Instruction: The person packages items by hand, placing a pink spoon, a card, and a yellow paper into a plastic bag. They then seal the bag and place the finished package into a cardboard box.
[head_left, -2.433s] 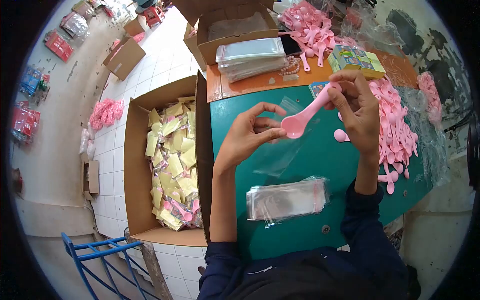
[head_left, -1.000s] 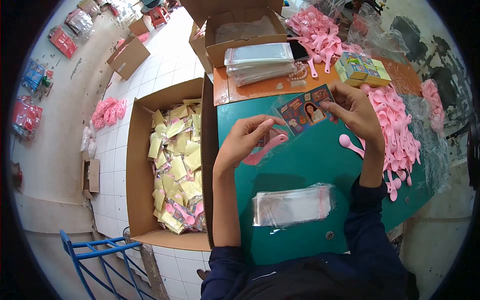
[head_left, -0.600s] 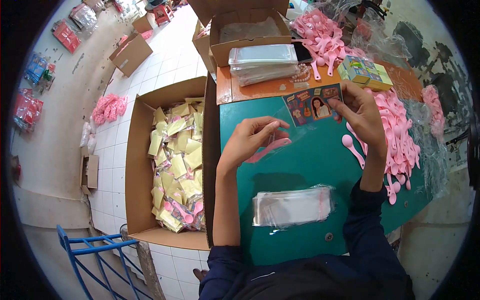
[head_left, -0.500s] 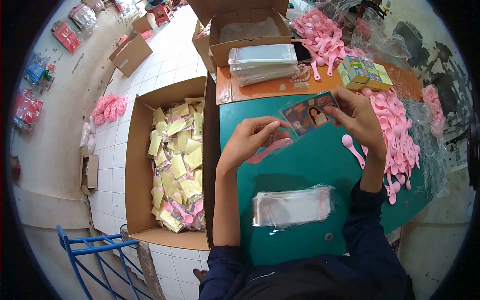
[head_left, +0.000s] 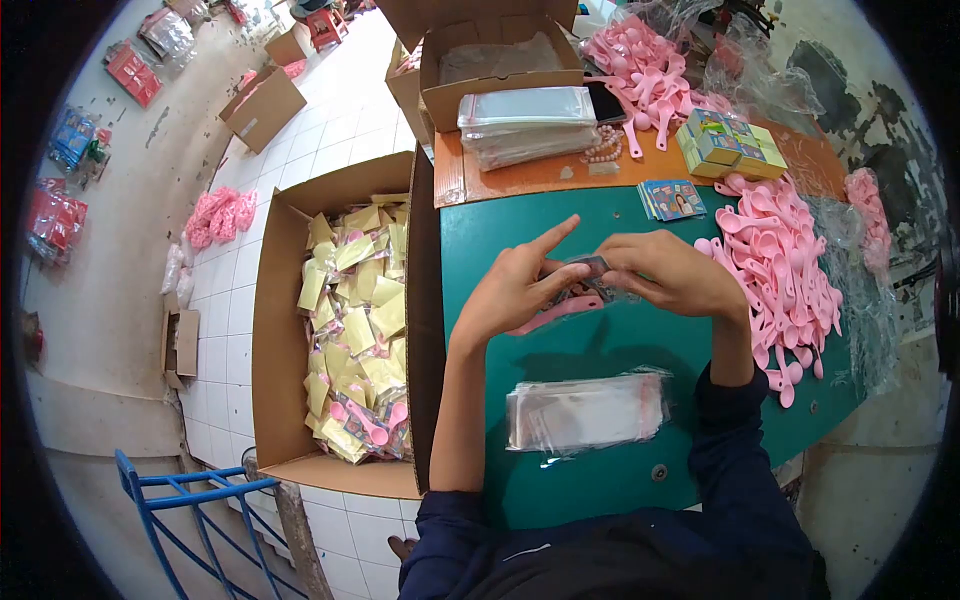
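My left hand (head_left: 515,285) and my right hand (head_left: 675,275) meet over the green table. Between them is a clear bag with a pink spoon (head_left: 560,313) and a dark printed card (head_left: 590,268) in it. My left thumb presses on the bag while the index finger points up and away. My right fingers pinch the bag's other end. Behind my right hand lies a small stack of printed cards (head_left: 672,201). Nearer to me, a stack of clear bags (head_left: 585,412) lies flat. A heap of pink spoons (head_left: 785,260) is on the right.
Left of the green table (head_left: 560,500) stands a large carton (head_left: 278,330) full of bagged spoons and yellow cards. Card stacks (head_left: 725,145), more bags (head_left: 525,125) and an open box (head_left: 500,70) are at the back. A blue metal frame (head_left: 190,480) stands at lower left.
The card has gone from plainly visible in my right hand to mostly hidden between both hands. My right hand has moved left and down, which uncovers the card stack behind it.
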